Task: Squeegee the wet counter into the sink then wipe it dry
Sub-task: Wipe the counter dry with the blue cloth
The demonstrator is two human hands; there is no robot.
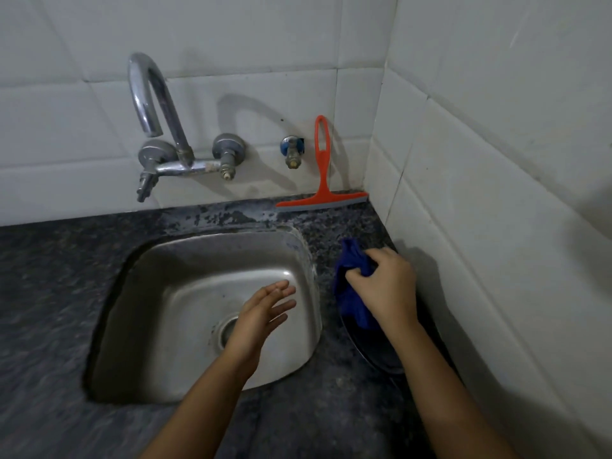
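Your sink (165, 260) is dull silver steel, with faint blue marks near its far right corner. Around it your counter (49, 293) is dark grey stone, speckled black and pale, the mottling boldest behind the sink. Right of the sink you have a deep blue cloth (351, 304). Behind the sink's far right corner your squeegee (323, 173) is orange with a grey blade. Above the sink the tap (175, 124) is chrome, the valve (292, 153) brass-toned with a blue collar, the tiles (231, 34) white with grey joints.

Sink (159, 293) sits in counter (49, 293). Tap (180, 165) on wall (231, 44) behind it. Squeegee (323, 180) stands in back R corner, leaning on wall. Cloth (352, 306) R of sink, in R hand (387, 286). L hand (261, 313) over sink.
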